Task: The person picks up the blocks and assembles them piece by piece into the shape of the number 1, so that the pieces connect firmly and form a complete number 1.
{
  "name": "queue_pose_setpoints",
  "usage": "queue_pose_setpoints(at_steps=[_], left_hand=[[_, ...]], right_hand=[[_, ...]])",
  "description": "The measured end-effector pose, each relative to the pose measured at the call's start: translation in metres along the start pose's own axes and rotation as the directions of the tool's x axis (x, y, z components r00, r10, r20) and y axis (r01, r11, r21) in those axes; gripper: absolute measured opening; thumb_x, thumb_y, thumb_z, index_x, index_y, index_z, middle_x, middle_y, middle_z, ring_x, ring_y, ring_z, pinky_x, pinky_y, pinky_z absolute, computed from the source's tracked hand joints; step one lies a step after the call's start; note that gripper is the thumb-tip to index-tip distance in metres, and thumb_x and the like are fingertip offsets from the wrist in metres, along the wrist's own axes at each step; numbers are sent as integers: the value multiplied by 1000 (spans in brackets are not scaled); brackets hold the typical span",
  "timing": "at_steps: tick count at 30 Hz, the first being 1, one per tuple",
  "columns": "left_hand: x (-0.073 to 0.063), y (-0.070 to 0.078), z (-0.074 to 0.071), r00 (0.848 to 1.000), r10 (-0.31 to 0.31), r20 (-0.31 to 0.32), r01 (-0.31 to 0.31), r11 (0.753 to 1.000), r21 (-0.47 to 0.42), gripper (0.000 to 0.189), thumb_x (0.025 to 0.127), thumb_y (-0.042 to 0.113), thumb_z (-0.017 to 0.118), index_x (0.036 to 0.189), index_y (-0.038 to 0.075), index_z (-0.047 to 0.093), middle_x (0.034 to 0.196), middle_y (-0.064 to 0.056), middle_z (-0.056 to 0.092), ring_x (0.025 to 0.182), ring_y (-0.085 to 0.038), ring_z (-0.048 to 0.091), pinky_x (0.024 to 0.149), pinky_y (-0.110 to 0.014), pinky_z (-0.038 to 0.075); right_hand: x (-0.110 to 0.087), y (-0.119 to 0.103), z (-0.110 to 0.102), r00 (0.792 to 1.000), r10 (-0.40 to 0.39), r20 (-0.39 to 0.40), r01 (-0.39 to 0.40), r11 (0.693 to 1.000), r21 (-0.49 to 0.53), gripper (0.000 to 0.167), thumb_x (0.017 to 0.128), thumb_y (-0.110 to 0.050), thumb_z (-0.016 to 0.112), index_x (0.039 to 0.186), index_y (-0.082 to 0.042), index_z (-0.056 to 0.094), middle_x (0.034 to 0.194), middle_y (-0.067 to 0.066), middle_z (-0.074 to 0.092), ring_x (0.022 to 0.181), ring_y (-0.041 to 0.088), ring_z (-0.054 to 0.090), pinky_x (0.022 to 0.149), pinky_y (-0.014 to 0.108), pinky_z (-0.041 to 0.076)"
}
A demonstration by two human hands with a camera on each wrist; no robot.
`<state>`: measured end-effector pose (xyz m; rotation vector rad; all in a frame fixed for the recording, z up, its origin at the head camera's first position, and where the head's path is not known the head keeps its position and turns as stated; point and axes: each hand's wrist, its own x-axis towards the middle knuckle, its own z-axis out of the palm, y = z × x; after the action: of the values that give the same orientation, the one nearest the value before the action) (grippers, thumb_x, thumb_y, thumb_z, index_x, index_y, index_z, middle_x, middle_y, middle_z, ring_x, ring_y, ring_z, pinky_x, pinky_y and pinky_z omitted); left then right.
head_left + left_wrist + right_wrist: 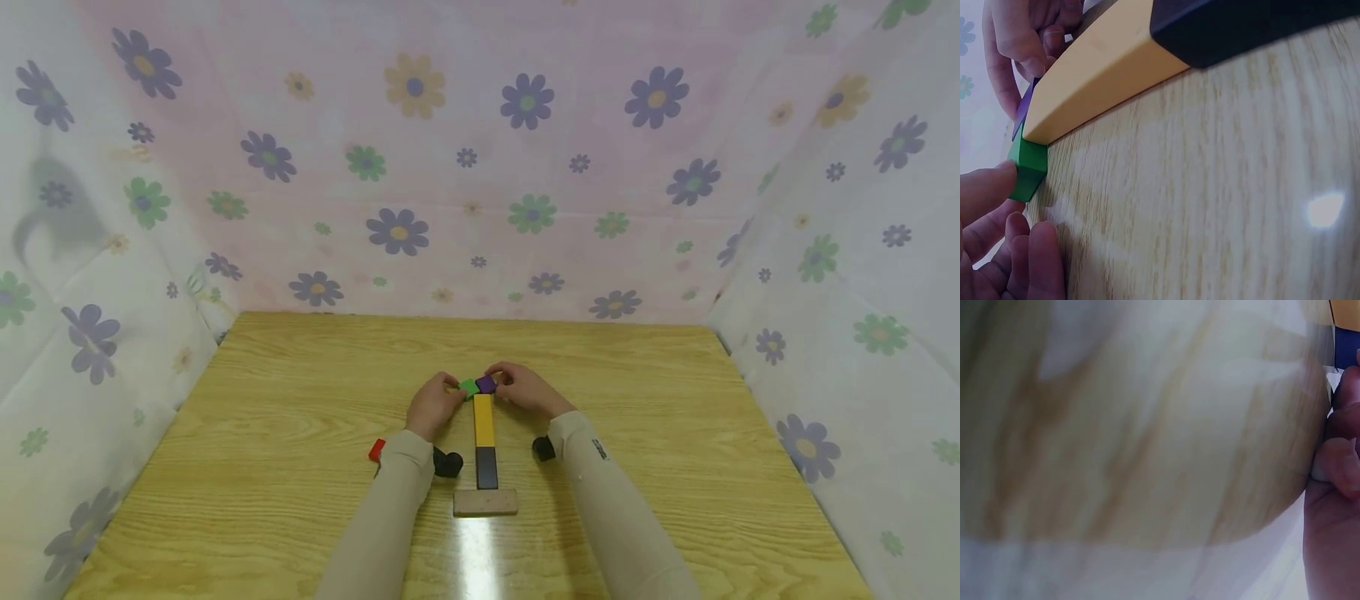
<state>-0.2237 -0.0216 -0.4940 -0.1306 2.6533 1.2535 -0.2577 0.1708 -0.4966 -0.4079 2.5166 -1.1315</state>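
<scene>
My left hand pinches a small green block between thumb and fingers at the far end of a row of blocks. On the other side, my right hand holds a small purple block by its edges. The two small blocks sit side by side, both turned at an angle, against the end of a long yellow block. A black block continues the row toward me, and a beige wooden block lies crosswise below it. In the left wrist view, the green block touches the yellow one's corner.
A red block lies left of the row, partly behind the left sleeve. Dark wrist devices show beside the left forearm and right forearm. Flowered cloth stands behind the wooden table and along both sides.
</scene>
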Motion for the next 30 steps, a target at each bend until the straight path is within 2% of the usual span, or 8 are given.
queue_pose_setpoints(at_steps=[15,30], left_hand=[[-1,0,-1,1000,-19,11,19,999,-48,26,87,30,56,107,12,57,102,-7,59,84,-20,52,71,-36,39],[0,-3,0,1000,-11,4,11,998,-56,26,87,30,55,107,14,58,104,-7,59,88,-21,54,74,-37,41]], right_hand=[[2,1,0,1000,-4,3,4,1000,-3,33,85,-12,53,118,-18,54,84,3,56,61,17,48,58,29,40],[4,3,2,999,-36,13,37,999,-33,39,86,-10,51,124,-19,52,82,3,55,59,16,47,56,29,40]])
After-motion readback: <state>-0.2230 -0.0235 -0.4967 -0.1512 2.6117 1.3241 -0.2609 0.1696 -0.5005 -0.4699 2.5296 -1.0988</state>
